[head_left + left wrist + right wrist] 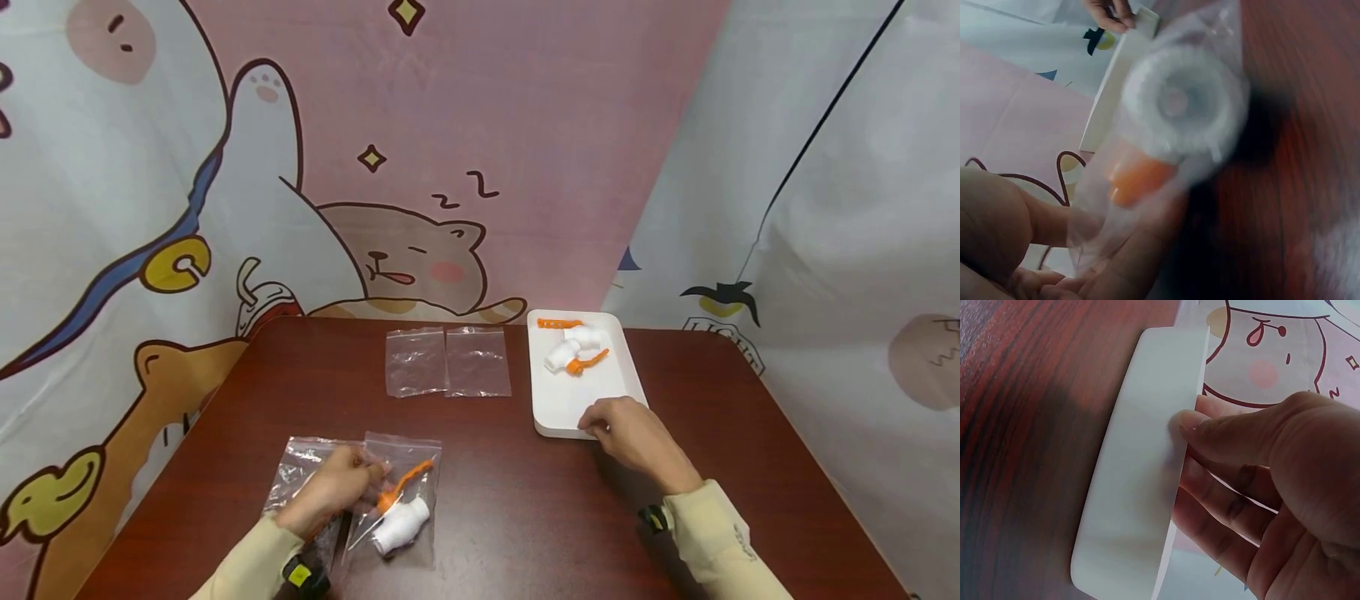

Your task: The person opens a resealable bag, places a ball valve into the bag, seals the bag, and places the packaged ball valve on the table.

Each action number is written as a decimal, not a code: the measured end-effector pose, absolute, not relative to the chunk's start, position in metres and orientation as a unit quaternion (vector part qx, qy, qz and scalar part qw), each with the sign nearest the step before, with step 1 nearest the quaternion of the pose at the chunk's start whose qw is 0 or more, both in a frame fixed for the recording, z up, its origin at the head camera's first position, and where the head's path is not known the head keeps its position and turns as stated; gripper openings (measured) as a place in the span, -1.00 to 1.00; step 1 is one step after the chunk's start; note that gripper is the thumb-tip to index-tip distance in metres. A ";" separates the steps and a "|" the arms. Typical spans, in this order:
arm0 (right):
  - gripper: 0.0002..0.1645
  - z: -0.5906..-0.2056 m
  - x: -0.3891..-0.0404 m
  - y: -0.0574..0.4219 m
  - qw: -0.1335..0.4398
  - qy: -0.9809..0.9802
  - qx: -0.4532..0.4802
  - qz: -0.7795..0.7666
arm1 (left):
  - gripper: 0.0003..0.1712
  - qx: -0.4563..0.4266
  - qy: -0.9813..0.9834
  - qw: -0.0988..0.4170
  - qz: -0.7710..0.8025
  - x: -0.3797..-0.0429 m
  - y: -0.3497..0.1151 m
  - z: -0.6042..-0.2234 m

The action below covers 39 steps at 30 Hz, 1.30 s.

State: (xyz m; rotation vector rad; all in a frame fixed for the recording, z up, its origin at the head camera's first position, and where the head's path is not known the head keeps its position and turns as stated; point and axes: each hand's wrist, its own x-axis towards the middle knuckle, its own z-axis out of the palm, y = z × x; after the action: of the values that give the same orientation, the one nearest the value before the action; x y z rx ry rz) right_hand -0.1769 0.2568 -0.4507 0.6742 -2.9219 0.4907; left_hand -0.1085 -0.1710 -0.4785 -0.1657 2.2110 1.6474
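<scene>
A clear plastic bag (422, 450) with a white cylindrical piece (402, 525) and an orange piece (405, 485) inside is pinched at one edge by my left hand (337, 485). In the left wrist view the white piece (1186, 103) shows its ring-shaped end, blurred. Another clear bag (300, 458) lies partly under that hand. With thumb and fingers my right hand (633, 437) grips the near rim of a white tray (600, 408), and the right wrist view shows the thumb against the tray's outer wall (1135, 456).
Inside the tray, toward its far end, are white pieces (561, 356) and orange pieces (558, 323). Two flat clear bags (478, 362) lie side by side left of the tray. A cartoon-printed cloth (540, 150) hangs behind the brown table (510, 500).
</scene>
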 end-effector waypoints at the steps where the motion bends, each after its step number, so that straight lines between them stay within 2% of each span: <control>1: -0.79 -0.451 -0.177 0.257 0.050 -0.960 0.222 0.163 | -0.74 -0.060 0.791 0.179 0.582 -0.107 -0.170 -0.477; 3: -0.79 -0.450 -0.177 0.257 0.048 -0.960 0.221 0.165 | -0.66 -0.060 0.808 0.154 0.565 -0.105 -0.168 -0.474; 7: -0.80 -0.450 -0.177 0.257 0.044 -0.960 0.221 0.167 | -0.29 -0.041 0.871 0.097 0.481 -0.102 -0.165 -0.465; 9: -0.80 -0.450 -0.177 0.257 0.046 -0.960 0.219 0.168 | -0.17 -0.026 0.899 0.072 0.430 -0.102 -0.164 -0.461; 13: -0.81 -0.452 -0.178 0.257 0.053 -0.959 0.222 0.167 | -0.20 0.003 0.942 0.020 0.336 -0.101 -0.165 -0.453; 19: -0.81 -0.452 -0.178 0.257 0.054 -0.960 0.220 0.164 | -0.43 0.040 0.973 -0.058 0.221 -0.098 -0.165 -0.441; 23: -0.81 -0.452 -0.178 0.257 0.052 -0.960 0.218 0.167 | -0.54 0.059 0.970 -0.067 0.227 -0.101 -0.166 -0.437; 25: -0.80 -0.452 -0.178 0.257 0.053 -0.960 0.217 0.167 | -0.53 0.061 0.966 -0.064 0.242 -0.107 -0.167 -0.437; 32: -0.82 -0.452 -0.179 0.259 0.053 -0.960 0.218 0.166 | -0.33 0.090 0.958 -0.041 0.268 -0.142 -0.176 -0.433; 39: -0.80 -0.453 -0.178 0.259 0.050 -0.959 0.220 0.174 | -0.23 0.140 0.952 -0.028 0.271 -0.189 -0.177 -0.430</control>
State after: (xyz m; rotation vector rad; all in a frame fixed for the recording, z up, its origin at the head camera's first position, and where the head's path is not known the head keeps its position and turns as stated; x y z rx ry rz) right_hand -0.1784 0.2593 -0.4529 0.6697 -2.9196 0.5313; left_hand -0.1892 -0.1765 -0.4302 0.4465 3.0462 0.8656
